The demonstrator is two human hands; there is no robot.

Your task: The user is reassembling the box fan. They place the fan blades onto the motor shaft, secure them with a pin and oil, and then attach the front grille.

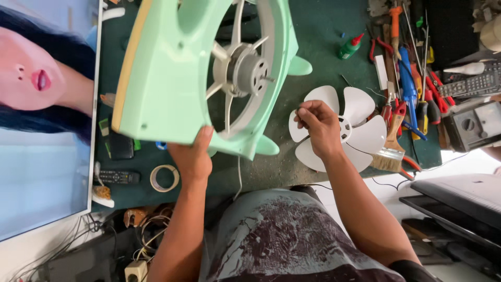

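Gripping green fan housing [172, 78] w/ left hand [192, 156] over desk [313, 42] centre; right hand [318, 125] pinches white blade [355, 130] near front edge. Refit stage prob.; next: line hub w/ motor shaft [267, 79].

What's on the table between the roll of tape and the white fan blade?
In the head view, the left hand gripping the green fan housing, between tape roll and fan blade.

Green-topped workbench [323, 47], cluttered.
White fan blade [355, 130] lay centre-right; tape roll [164, 178] and remote [119, 177] lower left; hand tools [407, 89] upper right.
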